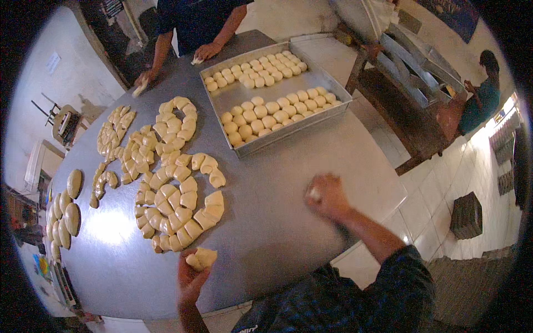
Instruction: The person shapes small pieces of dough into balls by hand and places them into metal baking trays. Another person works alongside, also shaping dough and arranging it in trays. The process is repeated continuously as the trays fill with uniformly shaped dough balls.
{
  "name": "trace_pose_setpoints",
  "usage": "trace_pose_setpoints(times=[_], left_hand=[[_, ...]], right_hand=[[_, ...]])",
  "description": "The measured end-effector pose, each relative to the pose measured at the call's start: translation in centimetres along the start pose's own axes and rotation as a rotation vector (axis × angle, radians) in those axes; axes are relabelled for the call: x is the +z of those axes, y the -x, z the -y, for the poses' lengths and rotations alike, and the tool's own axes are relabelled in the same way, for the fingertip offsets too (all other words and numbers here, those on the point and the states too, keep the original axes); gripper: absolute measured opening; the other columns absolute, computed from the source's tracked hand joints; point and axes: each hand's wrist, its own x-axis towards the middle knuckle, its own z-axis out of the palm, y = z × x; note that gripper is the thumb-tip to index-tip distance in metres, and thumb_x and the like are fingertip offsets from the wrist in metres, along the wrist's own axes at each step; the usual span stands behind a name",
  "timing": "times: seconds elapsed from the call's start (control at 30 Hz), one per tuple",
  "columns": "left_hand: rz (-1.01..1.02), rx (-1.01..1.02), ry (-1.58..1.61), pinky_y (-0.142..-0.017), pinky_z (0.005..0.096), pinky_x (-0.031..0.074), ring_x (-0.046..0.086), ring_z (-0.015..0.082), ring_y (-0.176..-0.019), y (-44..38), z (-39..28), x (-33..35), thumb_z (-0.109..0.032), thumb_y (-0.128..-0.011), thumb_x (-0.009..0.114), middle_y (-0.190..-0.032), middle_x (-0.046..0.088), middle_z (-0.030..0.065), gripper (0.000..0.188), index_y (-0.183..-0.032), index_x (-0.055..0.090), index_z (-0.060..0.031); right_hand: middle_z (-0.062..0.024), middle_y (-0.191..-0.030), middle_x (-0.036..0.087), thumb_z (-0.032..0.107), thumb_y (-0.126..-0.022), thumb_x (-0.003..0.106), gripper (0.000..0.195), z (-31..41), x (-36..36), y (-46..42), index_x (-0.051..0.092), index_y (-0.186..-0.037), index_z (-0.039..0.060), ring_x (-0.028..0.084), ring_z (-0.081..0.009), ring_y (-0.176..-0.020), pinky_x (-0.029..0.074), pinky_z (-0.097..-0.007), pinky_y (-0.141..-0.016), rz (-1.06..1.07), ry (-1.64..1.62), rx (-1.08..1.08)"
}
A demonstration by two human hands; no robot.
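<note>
My left hand [190, 272] holds a few cut dough pieces [202, 258] just above the metal table [266, 233], near its front edge. To the right, my right hand [327, 195], slightly blurred, is curled over the table with a pale bit of dough showing between its fingers. Coiled strips of cut dough [183, 220] lie beyond my left hand. A large metal tray [283, 132] with rows of round dough balls [258, 111] stands farther back, beyond my right hand.
Across the table a co-worker's hands [208, 50] touch small dough pieces. Oval dough lumps [71, 218] lie at the left. A dark wooden table with metal trays [404, 70] stands at the back right, near another person [481, 100]. A dark block-shaped object [466, 215] is on the tiled floor.
</note>
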Motion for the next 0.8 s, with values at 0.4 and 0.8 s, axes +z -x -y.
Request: trace_pose_setpoints(times=[0.4,0.8], left_hand=[[-0.040,-0.069,0.026,-0.079,0.0297,0.049,0.054,0.0194,-0.099,-2.8,0.1,4.7,0.004,-0.074,0.067,-0.108,0.051,0.0070,0.051,-0.116,0.044,-0.0104],[-0.241,0.009,-0.168,-0.077,0.0267,0.046,0.053,0.0157,-0.097,-2.4,0.6,3.2,0.002,-0.080,0.063,-0.106,0.053,0.0075,0.033,-0.109,0.050,-0.0067]], right_hand=[[-0.0191,-0.099,0.055,0.021,-0.072,0.067,0.032,-5.5,-4.9,-3.4,0.055,-0.093,0.0008,0.050,-0.0361,-0.101,0.039,-0.0469,-0.092,-0.203,-0.146,0.266],[-0.0131,-0.111,0.057,0.016,-0.079,0.066,0.034,-10.2,-10.4,-9.5,0.055,-0.109,0.0025,0.056,-0.0227,-0.092,0.046,-0.0345,-0.085,-0.213,-0.911,0.292]])
